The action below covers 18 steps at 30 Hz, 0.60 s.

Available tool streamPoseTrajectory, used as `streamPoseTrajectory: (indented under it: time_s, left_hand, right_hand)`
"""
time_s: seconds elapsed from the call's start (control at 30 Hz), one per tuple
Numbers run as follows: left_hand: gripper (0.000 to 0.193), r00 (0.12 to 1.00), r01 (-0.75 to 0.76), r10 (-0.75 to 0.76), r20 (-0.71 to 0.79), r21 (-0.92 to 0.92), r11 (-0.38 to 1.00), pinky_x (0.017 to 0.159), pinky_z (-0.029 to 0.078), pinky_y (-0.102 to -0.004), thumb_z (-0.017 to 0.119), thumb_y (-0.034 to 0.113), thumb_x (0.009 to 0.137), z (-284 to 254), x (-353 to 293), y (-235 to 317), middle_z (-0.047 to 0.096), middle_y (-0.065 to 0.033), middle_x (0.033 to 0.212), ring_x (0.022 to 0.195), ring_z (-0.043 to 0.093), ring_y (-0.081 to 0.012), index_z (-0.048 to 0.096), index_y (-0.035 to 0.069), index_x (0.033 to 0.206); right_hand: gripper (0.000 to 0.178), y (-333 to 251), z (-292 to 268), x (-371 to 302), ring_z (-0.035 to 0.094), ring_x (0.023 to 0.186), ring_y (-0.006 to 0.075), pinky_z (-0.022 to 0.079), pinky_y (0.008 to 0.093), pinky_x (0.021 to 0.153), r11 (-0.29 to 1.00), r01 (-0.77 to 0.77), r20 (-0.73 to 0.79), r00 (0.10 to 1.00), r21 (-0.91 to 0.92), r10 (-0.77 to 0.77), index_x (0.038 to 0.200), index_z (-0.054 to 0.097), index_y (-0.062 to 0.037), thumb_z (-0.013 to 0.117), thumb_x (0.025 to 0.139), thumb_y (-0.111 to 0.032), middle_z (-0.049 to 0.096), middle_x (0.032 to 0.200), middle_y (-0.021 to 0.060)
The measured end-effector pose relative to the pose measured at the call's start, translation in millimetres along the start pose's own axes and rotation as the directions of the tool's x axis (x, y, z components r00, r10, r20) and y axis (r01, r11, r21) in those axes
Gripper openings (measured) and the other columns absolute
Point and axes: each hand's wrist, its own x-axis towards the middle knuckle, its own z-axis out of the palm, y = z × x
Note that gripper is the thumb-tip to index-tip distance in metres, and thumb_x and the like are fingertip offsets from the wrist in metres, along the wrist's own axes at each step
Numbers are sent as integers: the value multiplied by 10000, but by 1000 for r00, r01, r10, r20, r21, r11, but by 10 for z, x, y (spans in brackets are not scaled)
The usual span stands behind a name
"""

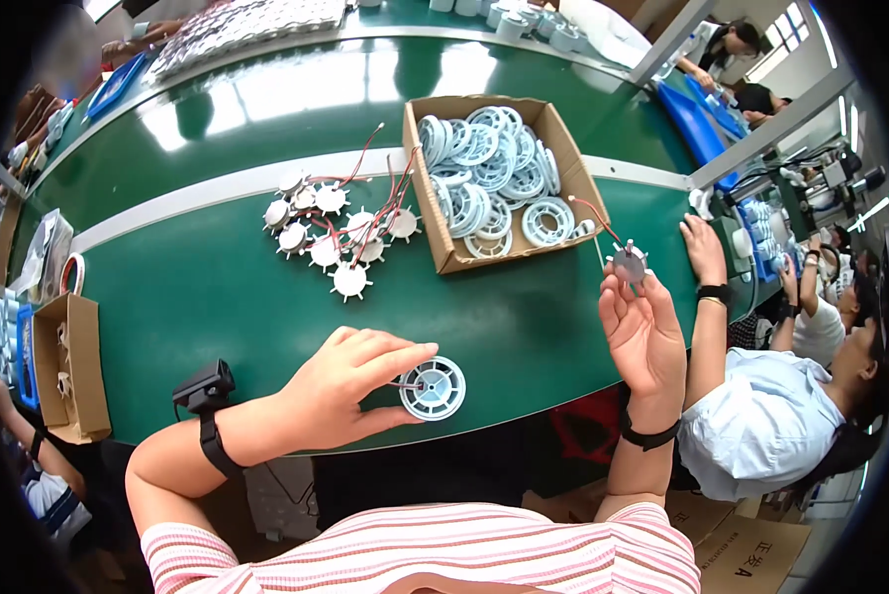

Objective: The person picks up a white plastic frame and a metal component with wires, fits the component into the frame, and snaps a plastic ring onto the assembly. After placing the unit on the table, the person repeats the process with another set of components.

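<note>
My left hand (341,386) pinches a light-blue spoked plastic wheel (447,404) by its left side, near the front edge of the green table. A thin lead shows at the wheel's hub. Raised on the right, my right hand (647,332) holds a small round silver motor-like part (629,265) in its fingertips. Short prongs stick out around that part, and a red wire runs up from it. Several similar pronged parts (349,280) with red wires lie in a heap left of the middle. Behind them, a cardboard box (520,254) holds many light-blue plastic rings (494,163).
A black device (205,386) stands at the table's front left edge, beside my left wrist. Farther left is a small cardboard box (73,366). A pale metal strip (217,213) crosses the table. At the right, a co-worker's arm (707,257) rests on the table.
</note>
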Motion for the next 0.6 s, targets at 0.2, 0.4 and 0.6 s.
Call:
streamPoseTrajectory:
  time_s: [0.2,0.4,0.6]
  left_hand:
    - [750,977,183,-183,-106,-13,983,952,453,-389,897,220,764,43,-75,-67,633,-117,1295,1131,616,-304,550,71,1413]
    - [750,967,221,-227,-114,-62,973,906,475,-395,873,246,794,-13,-8,-50,620,-121,1279,1085,608,-303,517,78,1433]
    - [791,966,253,-254,-51,-36,967,946,470,-400,893,228,771,-25,19,-27,610,-138,1301,1147,608,-310,503,65,1440]
  right_hand:
    - [297,-474,-240,673,658,1125,281,588,388,1005,998,30,-139,990,56,-22,1226,554,37,661,996,-116,640,1192,171]
    - [239,-722,-262,1419,659,1088,305,586,420,1000,996,-32,-270,961,81,53,1196,549,51,631,1003,-64,642,1113,159]
    - [334,-1590,-456,3278,643,1074,356,575,446,983,977,213,-327,921,-31,-211,1258,515,92,572,1051,-164,609,1215,221]
